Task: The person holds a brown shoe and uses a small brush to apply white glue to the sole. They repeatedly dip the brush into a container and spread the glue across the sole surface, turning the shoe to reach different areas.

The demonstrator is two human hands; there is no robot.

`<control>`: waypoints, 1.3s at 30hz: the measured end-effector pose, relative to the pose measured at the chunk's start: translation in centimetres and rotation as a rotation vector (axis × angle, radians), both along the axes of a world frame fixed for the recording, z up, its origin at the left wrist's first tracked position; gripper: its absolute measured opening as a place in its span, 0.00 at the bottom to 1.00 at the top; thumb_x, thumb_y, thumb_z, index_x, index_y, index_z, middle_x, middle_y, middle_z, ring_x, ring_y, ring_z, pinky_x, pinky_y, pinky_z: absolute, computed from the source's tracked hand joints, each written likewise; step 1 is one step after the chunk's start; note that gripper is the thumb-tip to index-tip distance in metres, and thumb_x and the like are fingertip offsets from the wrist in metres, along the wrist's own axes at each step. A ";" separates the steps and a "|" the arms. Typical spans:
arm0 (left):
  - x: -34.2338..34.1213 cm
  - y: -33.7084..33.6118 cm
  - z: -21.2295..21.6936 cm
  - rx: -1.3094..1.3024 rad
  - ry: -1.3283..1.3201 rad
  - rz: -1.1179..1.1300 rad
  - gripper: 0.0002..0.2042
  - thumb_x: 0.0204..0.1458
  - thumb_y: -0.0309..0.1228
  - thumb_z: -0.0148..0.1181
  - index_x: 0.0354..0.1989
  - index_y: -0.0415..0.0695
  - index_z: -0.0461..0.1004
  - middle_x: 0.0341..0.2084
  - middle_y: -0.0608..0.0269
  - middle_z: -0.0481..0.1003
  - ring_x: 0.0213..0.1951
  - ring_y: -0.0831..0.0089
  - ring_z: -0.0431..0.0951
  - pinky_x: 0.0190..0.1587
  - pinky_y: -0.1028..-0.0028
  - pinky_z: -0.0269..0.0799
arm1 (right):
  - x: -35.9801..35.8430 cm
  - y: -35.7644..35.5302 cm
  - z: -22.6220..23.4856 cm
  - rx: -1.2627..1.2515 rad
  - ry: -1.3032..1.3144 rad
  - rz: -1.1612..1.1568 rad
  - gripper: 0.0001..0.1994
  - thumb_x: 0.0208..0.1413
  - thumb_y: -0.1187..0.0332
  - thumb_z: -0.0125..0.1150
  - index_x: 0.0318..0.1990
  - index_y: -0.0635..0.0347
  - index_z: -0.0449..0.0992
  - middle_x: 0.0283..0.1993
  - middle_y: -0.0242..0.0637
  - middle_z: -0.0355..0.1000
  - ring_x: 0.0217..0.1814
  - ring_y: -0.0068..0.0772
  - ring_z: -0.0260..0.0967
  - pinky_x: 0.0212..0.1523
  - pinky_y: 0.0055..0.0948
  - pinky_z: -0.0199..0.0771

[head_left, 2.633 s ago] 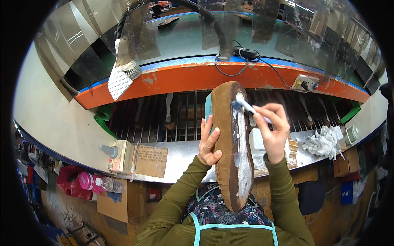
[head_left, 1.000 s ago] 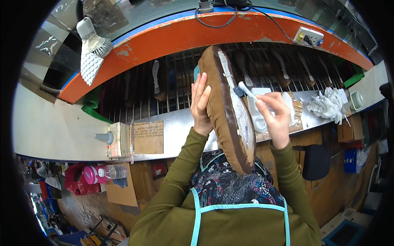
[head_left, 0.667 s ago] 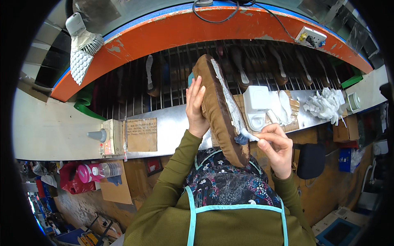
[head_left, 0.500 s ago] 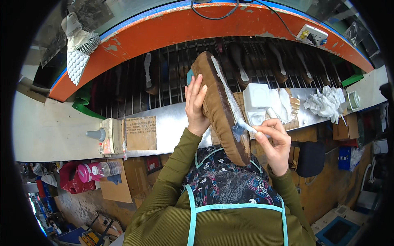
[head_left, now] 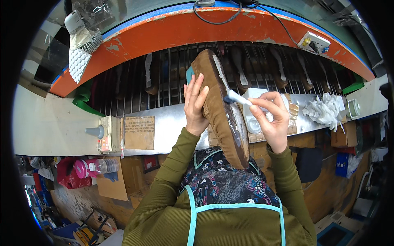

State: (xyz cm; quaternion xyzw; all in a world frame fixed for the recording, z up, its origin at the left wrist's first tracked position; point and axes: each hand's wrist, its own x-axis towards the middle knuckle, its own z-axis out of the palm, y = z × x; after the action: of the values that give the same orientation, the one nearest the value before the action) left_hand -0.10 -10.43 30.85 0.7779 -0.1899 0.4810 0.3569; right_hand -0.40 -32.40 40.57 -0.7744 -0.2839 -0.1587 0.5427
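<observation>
My left hand grips a brown suede shoe upper from its left side, holding it up on edge. A teal piece shows behind its far end. White paste covers part of the dark underside, which faces right. In my right hand a small brush with a white handle is pinched between thumb and fingers. Its dark bristles touch the underside near the middle. Beyond my right hand a white plastic container sits on brown cardboard, partly hidden by the hand.
A rack of metal rods bears several shoe pieces under the orange beam. On the metal ledge lie crumpled white gloves or cloth at right and a cardboard piece at left. Nearby stands a box with a grey knob.
My right hand and the brush have moved up along the underside, from its near part to about the middle. My left hand keeps its hold on the shoe upper.
</observation>
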 end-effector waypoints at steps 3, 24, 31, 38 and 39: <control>0.3 0.1 -0.2 -0.011 0.017 0.014 0.38 0.40 0.30 0.73 0.62 0.55 0.59 0.66 0.51 0.59 0.67 0.45 0.57 0.66 0.44 0.47 | 0.2 -1.1 0.0 -0.041 0.033 0.091 0.09 0.49 0.75 0.68 0.40 0.60 0.83 0.34 0.32 0.69 0.32 0.20 0.66 0.25 0.18 0.66; 1.2 -0.5 -0.9 -0.060 0.184 0.018 0.42 0.35 0.24 0.74 0.63 0.53 0.60 0.66 0.59 0.60 0.67 0.53 0.58 0.67 0.48 0.50 | -2.0 -5.5 -1.0 -0.088 0.191 0.154 0.08 0.49 0.73 0.69 0.38 0.60 0.84 0.35 0.31 0.69 0.29 0.17 0.65 0.26 0.17 0.66; 1.2 -1.3 -1.0 -0.129 0.280 -0.039 0.42 0.34 0.22 0.74 0.63 0.50 0.61 0.64 0.57 0.62 0.65 0.54 0.61 0.66 0.57 0.57 | -1.9 -5.6 -0.8 -0.063 0.164 0.165 0.08 0.49 0.75 0.68 0.38 0.62 0.83 0.36 0.32 0.69 0.28 0.17 0.67 0.27 0.17 0.68; 0.3 -3.1 -0.8 -0.305 0.490 -0.151 0.42 0.36 0.23 0.74 0.64 0.47 0.59 0.63 0.51 0.63 0.62 0.54 0.65 0.63 0.63 0.63 | -1.4 -5.4 -0.7 -0.009 0.109 0.196 0.08 0.49 0.76 0.68 0.38 0.64 0.82 0.38 0.35 0.69 0.29 0.19 0.68 0.28 0.17 0.69; 0.1 -3.3 -0.6 -0.328 0.520 -0.170 0.42 0.37 0.23 0.73 0.64 0.46 0.58 0.62 0.51 0.63 0.62 0.54 0.66 0.62 0.64 0.64 | -1.3 -5.3 -0.6 -0.001 0.095 0.203 0.08 0.49 0.76 0.67 0.38 0.65 0.82 0.38 0.35 0.69 0.29 0.19 0.68 0.29 0.17 0.69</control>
State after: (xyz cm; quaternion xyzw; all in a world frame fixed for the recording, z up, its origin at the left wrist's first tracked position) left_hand -0.01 -13.77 30.21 0.7882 -0.0765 0.2585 0.5532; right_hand -1.66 -37.69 39.97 -0.7487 -0.3349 -0.0660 0.5682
